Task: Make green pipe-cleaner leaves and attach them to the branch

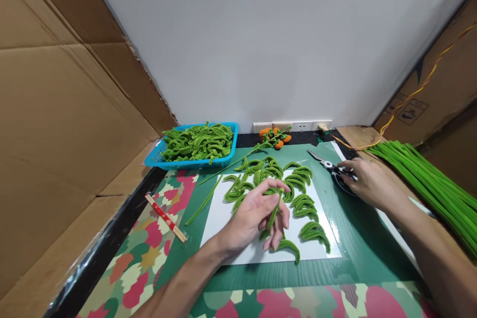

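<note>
My left hand (257, 216) is over the white sheet (216, 238), its thumb and fingers pinching a short green pipe cleaner piece (275, 214). Below its fingers lies a curved pipe cleaner piece (292, 247). To the right, my right hand (367, 181) has its fingers on the black handles of the scissors (328, 164), which lie on the green mat with blades pointing to the back left. Bunches of bent green pipe cleaner pieces (305, 206) are spread over the sheet; my left hand hides some of them.
A blue basket (223, 161) heaped with bent green pieces stands at the back left. Near the wall lies a stem with orange pieces (276, 136). Wrapped chopsticks (166, 217) lie left; long green pipe cleaners (428, 184) lie right. Cardboard walls (55, 124) flank the table.
</note>
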